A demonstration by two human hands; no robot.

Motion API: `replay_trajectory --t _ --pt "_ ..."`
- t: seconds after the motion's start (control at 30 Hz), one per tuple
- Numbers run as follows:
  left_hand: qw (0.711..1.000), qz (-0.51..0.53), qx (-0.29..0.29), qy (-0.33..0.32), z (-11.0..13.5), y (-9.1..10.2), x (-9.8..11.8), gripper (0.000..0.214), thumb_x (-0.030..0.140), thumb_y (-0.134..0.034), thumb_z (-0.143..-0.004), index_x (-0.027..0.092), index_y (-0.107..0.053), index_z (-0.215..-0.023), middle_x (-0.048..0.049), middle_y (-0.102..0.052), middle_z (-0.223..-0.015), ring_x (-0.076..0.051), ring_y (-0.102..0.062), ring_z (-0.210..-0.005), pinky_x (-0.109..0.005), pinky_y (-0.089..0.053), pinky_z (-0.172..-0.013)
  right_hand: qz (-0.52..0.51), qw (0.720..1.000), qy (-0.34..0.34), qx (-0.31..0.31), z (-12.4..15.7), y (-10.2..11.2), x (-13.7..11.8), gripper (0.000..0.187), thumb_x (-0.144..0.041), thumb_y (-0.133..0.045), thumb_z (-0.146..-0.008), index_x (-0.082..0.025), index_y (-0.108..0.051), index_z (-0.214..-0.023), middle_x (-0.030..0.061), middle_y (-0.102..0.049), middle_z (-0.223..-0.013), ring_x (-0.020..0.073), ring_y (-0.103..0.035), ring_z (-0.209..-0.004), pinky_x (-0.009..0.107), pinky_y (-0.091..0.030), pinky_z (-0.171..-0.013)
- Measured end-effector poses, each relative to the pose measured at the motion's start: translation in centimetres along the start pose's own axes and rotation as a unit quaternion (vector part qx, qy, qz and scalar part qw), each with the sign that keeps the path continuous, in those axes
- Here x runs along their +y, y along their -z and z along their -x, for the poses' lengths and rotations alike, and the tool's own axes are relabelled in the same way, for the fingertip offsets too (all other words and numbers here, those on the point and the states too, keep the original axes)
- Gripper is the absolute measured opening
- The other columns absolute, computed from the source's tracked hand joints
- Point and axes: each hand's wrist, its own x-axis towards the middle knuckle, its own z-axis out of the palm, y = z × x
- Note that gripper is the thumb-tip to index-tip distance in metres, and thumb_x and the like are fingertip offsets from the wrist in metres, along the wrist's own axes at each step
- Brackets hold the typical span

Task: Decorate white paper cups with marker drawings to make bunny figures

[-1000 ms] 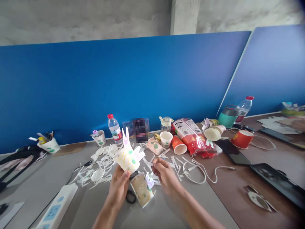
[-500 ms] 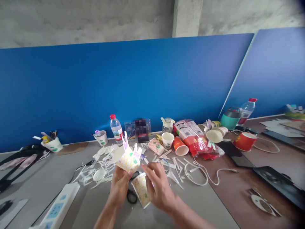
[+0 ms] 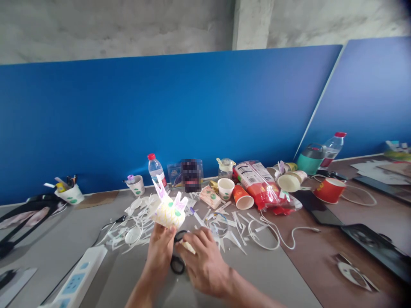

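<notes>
In my left hand is a white paper cup with yellow lines, green spots and upright purple-tinted ear shapes; my fingers are closed round its lower end. My right hand is curled over a second patterned paper cup, and only a small pale strip of that cup shows between the fingers. Partly behind my hands, black scissors lie on the grey desk, their handle loops showing on either side of my right fingertips.
White paper scraps and cut strips lie behind my hands. Along the blue partition stand a water bottle, a small white cup, an orange cup and a red snack bag. A power strip is at left, a phone at right.
My right hand has come down and closed over the second cup, mostly hiding it. The eared cup in my left hand has shifted slightly left and turned.
</notes>
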Motion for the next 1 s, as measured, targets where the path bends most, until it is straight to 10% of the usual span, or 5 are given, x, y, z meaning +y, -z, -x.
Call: replay_trajectory --t 0.17,0.3,0.53,0.77,1.0 --pt "0.996 0.081 -0.011 0.018 -1.0 1.5 -0.4 0.030 0.036 -0.091 -0.077 0.026 -0.077 -0.101 -0.0069 -0.082 -0.123 -0.032 -0.070 -0.129 -0.050 -0.049 -0.118 -0.043 0.986 -0.158 -0.029 0.2 1.3 1.9 0.029 -0.025 -0.051 -0.099 -0.018 -0.070 -0.120 0.0103 -0.078 -0.100 0.0267 -0.067 -0.089 0.042 -0.049 -0.081" --pt "0.989 0.135 -0.024 0.061 -1.8 2.4 -0.6 0.025 0.032 -0.088 -0.080 0.022 -0.078 -0.101 -0.0111 -0.083 -0.122 -0.033 -0.073 -0.126 -0.052 -0.050 -0.118 -0.058 0.909 -0.325 -0.253 -1.0 3.0 2.5 0.067 -0.049 -0.068 -0.089 -0.007 -0.066 -0.141 0.0182 -0.080 -0.108 0.0367 -0.071 -0.105 0.053 -0.051 -0.100" --pt "0.978 0.188 -0.031 0.085 -2.7 3.0 -0.3 0.012 0.032 -0.079 -0.084 0.021 -0.077 -0.083 -0.0117 -0.082 -0.124 -0.033 -0.072 -0.126 -0.053 -0.045 -0.123 -0.050 0.839 -0.362 -0.403 -2.0 2.7 -0.6 0.115 -0.053 -0.079 -0.075 -0.007 -0.032 -0.170 0.0283 -0.058 -0.158 0.0490 -0.050 -0.147 0.065 -0.027 -0.129" --pt "0.975 0.195 -0.039 0.097 -3.1 3.6 -0.3 0.027 0.030 -0.076 -0.083 0.020 -0.081 -0.108 -0.0121 -0.082 -0.127 -0.032 -0.073 -0.125 -0.049 -0.048 -0.121 -0.037 0.859 -0.336 -0.384 -0.5 1.6 0.2 0.101 -0.032 -0.073 -0.078 -0.010 -0.036 -0.169 0.0260 -0.066 -0.148 0.0444 -0.062 -0.136 0.061 -0.041 -0.121" --pt "0.985 0.157 -0.035 0.056 -2.4 3.2 -0.7 0.035 0.028 -0.077 -0.084 0.023 -0.080 -0.118 -0.0094 -0.083 -0.125 -0.031 -0.074 -0.123 -0.046 -0.053 -0.115 -0.011 0.959 -0.238 -0.157 2.0 0.0 1.9 0.093 -0.018 -0.071 -0.075 -0.014 -0.040 -0.163 0.0217 -0.073 -0.137 0.0415 -0.073 -0.117 0.059 -0.058 -0.101"
